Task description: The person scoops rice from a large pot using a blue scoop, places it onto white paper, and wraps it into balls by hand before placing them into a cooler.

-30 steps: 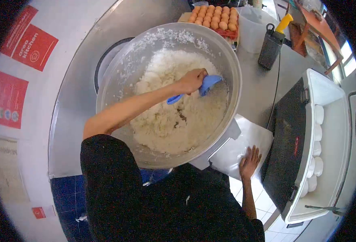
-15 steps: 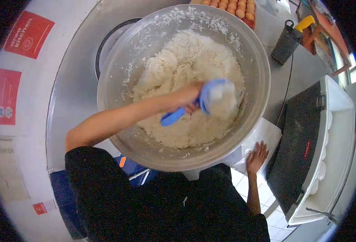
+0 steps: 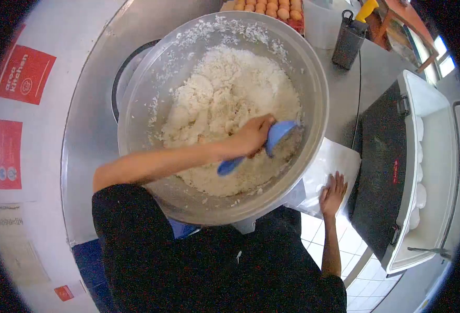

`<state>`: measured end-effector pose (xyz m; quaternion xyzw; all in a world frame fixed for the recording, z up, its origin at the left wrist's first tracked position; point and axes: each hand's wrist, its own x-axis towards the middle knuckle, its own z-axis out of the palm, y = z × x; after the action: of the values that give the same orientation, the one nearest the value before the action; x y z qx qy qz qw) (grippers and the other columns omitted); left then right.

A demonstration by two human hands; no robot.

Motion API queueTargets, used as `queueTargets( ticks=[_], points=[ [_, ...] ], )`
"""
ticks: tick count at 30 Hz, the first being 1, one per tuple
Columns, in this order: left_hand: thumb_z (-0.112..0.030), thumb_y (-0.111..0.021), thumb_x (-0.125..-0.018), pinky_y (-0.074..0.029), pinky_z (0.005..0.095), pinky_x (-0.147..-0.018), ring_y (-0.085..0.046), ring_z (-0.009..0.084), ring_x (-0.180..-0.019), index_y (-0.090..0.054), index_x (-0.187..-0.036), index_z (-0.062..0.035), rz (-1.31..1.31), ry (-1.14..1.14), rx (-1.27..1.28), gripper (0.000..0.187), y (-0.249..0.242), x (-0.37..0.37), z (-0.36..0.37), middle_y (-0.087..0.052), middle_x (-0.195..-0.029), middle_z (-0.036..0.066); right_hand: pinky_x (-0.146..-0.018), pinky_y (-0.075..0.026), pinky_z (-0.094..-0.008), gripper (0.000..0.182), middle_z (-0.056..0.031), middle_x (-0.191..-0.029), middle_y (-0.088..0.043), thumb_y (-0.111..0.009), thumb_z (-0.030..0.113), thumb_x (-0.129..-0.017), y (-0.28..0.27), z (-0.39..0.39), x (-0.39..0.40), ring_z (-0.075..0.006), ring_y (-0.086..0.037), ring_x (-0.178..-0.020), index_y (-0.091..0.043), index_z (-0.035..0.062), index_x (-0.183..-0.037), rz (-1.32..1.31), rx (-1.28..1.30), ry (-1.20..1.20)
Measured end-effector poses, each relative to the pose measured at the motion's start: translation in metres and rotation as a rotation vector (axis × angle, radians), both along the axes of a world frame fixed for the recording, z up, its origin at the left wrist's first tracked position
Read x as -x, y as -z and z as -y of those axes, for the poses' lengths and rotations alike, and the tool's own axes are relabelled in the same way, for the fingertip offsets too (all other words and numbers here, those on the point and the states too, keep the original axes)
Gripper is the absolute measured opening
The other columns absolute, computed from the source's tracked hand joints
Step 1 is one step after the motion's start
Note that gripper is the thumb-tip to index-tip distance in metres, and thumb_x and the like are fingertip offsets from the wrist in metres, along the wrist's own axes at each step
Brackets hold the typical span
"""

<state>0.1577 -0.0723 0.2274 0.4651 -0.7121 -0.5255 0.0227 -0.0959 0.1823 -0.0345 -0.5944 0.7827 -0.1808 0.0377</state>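
A big steel bowl (image 3: 317,78) heaped with white cooked rice (image 3: 225,99) fills the middle of the head view. My left hand (image 3: 252,136) grips a blue plastic scoop (image 3: 280,132), whose head is pushed into the rice near the bowl's right wall. My right hand (image 3: 333,192) lies flat, fingers spread, on a white plastic sheet or bag (image 3: 338,159) on the counter just right of the bowl. My black shirt covers the bottom of the view.
A tray of eggs (image 3: 271,6) stands behind the bowl. A dark grater with a yellow handle (image 3: 349,40) stands at the back right. A black and white appliance (image 3: 397,167) is at the right. Red posters (image 3: 24,73) hang at the left beside the steel counter (image 3: 92,104).
Half a second ago the scoop was raised with rice in it; now it is down in the rice by the right wall. My right hand has stayed on the white sheet.
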Motion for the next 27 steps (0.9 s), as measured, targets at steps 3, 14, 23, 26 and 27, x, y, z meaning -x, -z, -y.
queueTargets(
  ticks=[3, 14, 23, 26, 27],
  points=[
    [-0.037, -0.027, -0.105, -0.032, 0.0274, -0.034, -0.036, 0.0102, -0.039, -0.051, -0.101, -0.0122, -0.105, -0.152, -0.273, 0.036, -0.016, -0.015, -0.030, -0.040, -0.055, 0.001, -0.116, -0.014, -0.0557, 0.050, -0.0145, -0.149, -0.036, -0.047, 0.020, -0.090, 0.002, 0.000, 0.002, -0.0354, -0.028, -0.141, -0.045, 0.0083, -0.138, -0.007, 0.003, -0.010],
    [-0.032, -0.038, -0.101, -0.021, 0.0180, -0.035, -0.027, 0.0008, -0.039, -0.052, -0.084, -0.0081, -0.567, -0.369, -0.556, 0.032, -0.115, -0.058, -0.074, -0.035, -0.056, -0.007, -0.117, -0.012, -0.0515, 0.043, -0.0136, -0.147, -0.041, -0.038, 0.022, -0.095, 0.034, -0.019, 0.009, -0.0338, -0.029, -0.141, -0.050, 0.0079, -0.134, 0.282, 0.150, 0.031],
    [-0.030, -0.047, -0.096, -0.022, 0.0174, -0.035, -0.028, 0.0014, -0.041, -0.052, -0.092, -0.0063, -1.429, -0.043, -1.423, 0.025, -0.028, 0.097, -0.200, -0.042, -0.063, -0.003, -0.104, -0.034, -0.0518, 0.024, -0.0146, -0.107, -0.062, -0.058, 0.007, -0.080, -0.031, -0.061, -0.004, -0.0346, -0.056, -0.106, -0.062, 0.0064, -0.103, 0.439, 0.357, 0.142],
    [-0.044, -0.043, -0.098, -0.022, 0.0176, -0.035, -0.030, 0.0025, -0.042, -0.052, -0.099, -0.0072, -1.274, -0.495, -1.462, 0.038, 0.120, 0.126, -0.242, -0.042, -0.063, -0.003, -0.105, -0.034, -0.0515, 0.031, -0.0146, -0.111, -0.061, -0.061, 0.011, -0.079, -0.014, -0.102, -0.008, -0.0339, -0.055, -0.110, -0.061, 0.0059, -0.110, 0.398, 0.164, 0.114],
    [-0.049, -0.042, -0.098, -0.022, 0.0174, -0.035, -0.031, 0.0031, -0.042, -0.052, -0.101, -0.0079, -1.162, -0.605, -1.451, 0.043, 0.168, 0.124, -0.250, -0.041, -0.062, -0.003, -0.108, -0.032, -0.0512, 0.037, -0.0147, -0.118, -0.060, -0.063, 0.014, -0.079, -0.008, -0.118, -0.011, -0.0330, -0.052, -0.117, -0.059, 0.0058, -0.115, 0.321, 0.037, 0.061]
  ],
)
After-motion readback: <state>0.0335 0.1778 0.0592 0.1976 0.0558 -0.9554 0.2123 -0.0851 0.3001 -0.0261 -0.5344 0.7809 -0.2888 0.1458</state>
